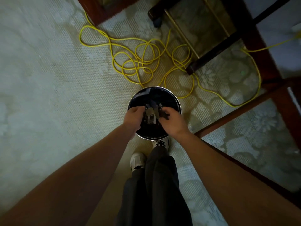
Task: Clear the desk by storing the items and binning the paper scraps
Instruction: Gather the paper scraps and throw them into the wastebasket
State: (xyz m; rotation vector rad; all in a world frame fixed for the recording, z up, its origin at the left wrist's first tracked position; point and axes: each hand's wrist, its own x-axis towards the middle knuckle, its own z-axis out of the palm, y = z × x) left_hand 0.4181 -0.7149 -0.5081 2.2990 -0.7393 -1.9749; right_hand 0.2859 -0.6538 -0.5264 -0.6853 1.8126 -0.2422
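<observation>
We see a pale patterned carpet (48, 95) carrying a round dark bin (177, 101), a tangled yellow cable (130, 62), dark wooden furniture legs (192, 69) and two light shoes (136, 159).

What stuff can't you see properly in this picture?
All in the head view:
- Bin bottom: dark, and covered by the left hand and right hand.
- Paper scraps: small and dim, grip unclear.
- Yellow cable ends: run behind furniture and off the right edge.
- Desk top: outside the picture.
</observation>
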